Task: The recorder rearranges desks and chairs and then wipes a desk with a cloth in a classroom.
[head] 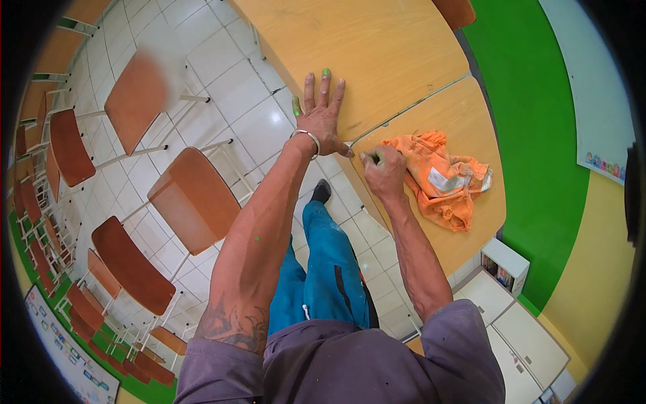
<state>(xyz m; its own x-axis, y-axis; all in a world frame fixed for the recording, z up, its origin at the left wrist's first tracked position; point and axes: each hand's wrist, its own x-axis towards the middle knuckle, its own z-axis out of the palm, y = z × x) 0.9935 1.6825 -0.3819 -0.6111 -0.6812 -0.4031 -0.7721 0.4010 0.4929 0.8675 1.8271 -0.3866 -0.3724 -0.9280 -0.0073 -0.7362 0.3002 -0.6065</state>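
Observation:
My left hand [323,118] is spread flat, fingers apart, over the edge of a light wooden table [363,45]. Green paint marks some of its fingertips, and a metal bangle [314,139] circles the wrist. Close by on the right, my right hand [387,171] is curled into a loose fist above a second wooden table [464,252]. Against the back of that fist lies a crumpled orange cloth garment [439,177] with a pale reflective strip. Whether the fist grips a bit of the cloth is hidden by the fingers.
Several wooden-seated chairs with white metal frames, one a brown chair [194,202], stand on the tiled floor [217,55] to the left. A narrow seam joins the two tables. Beyond them rises a green wall [535,126]; a white shelf [504,257] and cabinet [530,333] stand lower right.

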